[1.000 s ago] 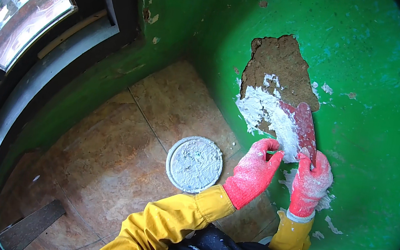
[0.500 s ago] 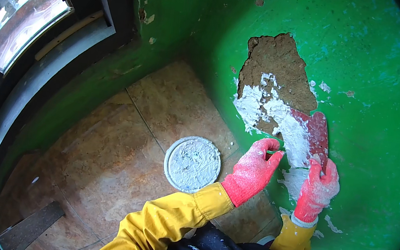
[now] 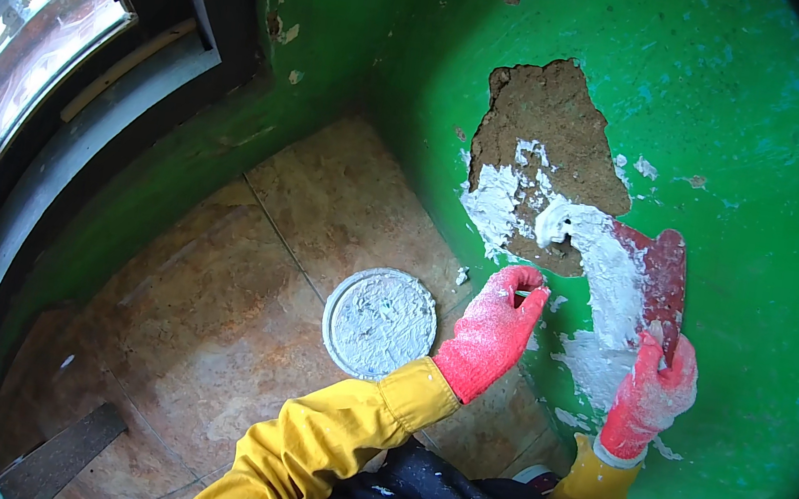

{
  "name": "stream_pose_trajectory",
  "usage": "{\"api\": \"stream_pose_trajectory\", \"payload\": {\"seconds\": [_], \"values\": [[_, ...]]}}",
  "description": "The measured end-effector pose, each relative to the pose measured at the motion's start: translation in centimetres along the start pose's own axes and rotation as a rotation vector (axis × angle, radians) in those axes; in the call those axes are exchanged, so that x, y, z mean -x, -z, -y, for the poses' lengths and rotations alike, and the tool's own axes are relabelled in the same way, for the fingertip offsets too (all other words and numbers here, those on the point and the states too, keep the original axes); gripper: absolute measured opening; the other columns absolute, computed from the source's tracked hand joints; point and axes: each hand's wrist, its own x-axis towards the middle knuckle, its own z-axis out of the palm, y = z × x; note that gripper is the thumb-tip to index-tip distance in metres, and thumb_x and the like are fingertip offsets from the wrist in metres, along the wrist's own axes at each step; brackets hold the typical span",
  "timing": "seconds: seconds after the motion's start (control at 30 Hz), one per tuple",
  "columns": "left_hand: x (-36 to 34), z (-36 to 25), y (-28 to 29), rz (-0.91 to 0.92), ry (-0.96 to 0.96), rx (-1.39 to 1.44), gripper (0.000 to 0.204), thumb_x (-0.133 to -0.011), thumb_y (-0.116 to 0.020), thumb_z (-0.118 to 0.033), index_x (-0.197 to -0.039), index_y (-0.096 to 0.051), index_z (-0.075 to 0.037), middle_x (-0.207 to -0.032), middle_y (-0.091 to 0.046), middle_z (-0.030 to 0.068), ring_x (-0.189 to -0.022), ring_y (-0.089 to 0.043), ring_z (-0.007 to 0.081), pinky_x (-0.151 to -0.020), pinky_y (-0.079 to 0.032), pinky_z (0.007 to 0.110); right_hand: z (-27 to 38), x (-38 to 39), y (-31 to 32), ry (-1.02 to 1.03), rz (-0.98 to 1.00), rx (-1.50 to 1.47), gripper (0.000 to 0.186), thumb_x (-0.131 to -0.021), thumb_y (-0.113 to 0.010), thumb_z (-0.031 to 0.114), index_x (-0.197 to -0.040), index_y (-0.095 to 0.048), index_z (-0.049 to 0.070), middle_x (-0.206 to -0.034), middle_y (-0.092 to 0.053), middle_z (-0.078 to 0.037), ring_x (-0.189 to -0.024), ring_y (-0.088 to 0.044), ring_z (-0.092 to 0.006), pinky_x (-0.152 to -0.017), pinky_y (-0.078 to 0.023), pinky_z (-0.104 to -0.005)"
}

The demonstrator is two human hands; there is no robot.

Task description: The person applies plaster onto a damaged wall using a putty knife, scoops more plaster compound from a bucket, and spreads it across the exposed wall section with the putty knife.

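My right hand (image 3: 650, 399), in a pink glove dusted white, grips a red plastering trowel (image 3: 665, 285) at its lower end. White plaster (image 3: 612, 283) covers the trowel's left side, and its upper end meets a ragged hole (image 3: 548, 118) in the green wall (image 3: 750, 195), where brown backing shows. More plaster (image 3: 494, 201) sticks to the hole's lower left part. Just below the hole is my left hand (image 3: 489, 332), also gloved in pink, its thumb and fingertips pinched together. What they hold, if anything, I cannot make out.
A round tub (image 3: 327, 326) of white plaster stands on the brown tiled floor (image 3: 200, 304), left of my left hand. A dark board (image 3: 60, 452) lies at the lower left. Along the left side runs a dark-framed window (image 3: 26, 59). White smears mark the lower wall.
My right hand has shifted right and slightly down with the trowel. My left hand has moved a little left. A curled lump of plaster shows more clearly at the hole's lower edge.
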Motion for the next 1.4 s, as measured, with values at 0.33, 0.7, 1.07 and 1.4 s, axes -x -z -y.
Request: {"api": "stream_pose_trajectory", "payload": {"seconds": [0.33,0.7,1.07,1.4], "values": [[-0.7,3.2,-0.4,-0.022,0.107,0.149,0.023,-0.088,-0.056,-0.016,-0.106,-0.050,-0.002,-0.089,-0.057,0.0045,-0.076,-0.055,0.0112,-0.068,-0.047,0.025,-1.5,1.8,0.6,0.060,0.156,0.011,0.007,-0.069,-0.061,0.008,-0.076,-0.060,0.004,-0.068,-0.057,-0.013,-0.060,-0.056,-0.0323,-0.055,-0.042,-0.0395],[2.7,6.4,2.5,-0.100,0.307,0.239,0.026,-0.089,-0.055,-0.018,-0.107,-0.049,-0.001,-0.092,-0.056,0.0061,-0.078,-0.057,0.0129,-0.069,-0.049,0.026,-2.4,4.5,-6.3,0.182,0.395,-0.104,0.008,-0.072,-0.062,0.011,-0.074,-0.057,0.004,-0.065,-0.054,-0.015,-0.060,-0.053,-0.0373,-0.054,-0.040,-0.0444],[-0.7,0.9,-2.3,-0.020,0.008,-0.062,0.062,-0.089,-0.055,-0.029,-0.136,-0.029,0.002,-0.126,-0.050,0.0203,-0.115,-0.050,0.0227,-0.091,-0.041,0.029,-3.5,4.0,-8.7,0.125,0.341,0.081,0.013,-0.074,-0.066,0.013,-0.080,-0.060,0.003,-0.073,-0.060,-0.015,-0.067,-0.059,-0.0336,-0.059,-0.046,-0.0395],[2.2,0.3,-4.4,0.137,-0.004,-0.234,0.065,-0.087,-0.055,-0.032,-0.136,-0.028,0.001,-0.105,-0.056,0.0266,-0.095,-0.058,0.0362,-0.078,-0.046,0.037,-4.6,5.2,-5.1,0.048,0.343,0.116,0.014,-0.072,-0.068,0.015,-0.079,-0.061,0.005,-0.069,-0.058,-0.014,-0.063,-0.058,-0.0332,-0.056,-0.044,-0.0410]]}}
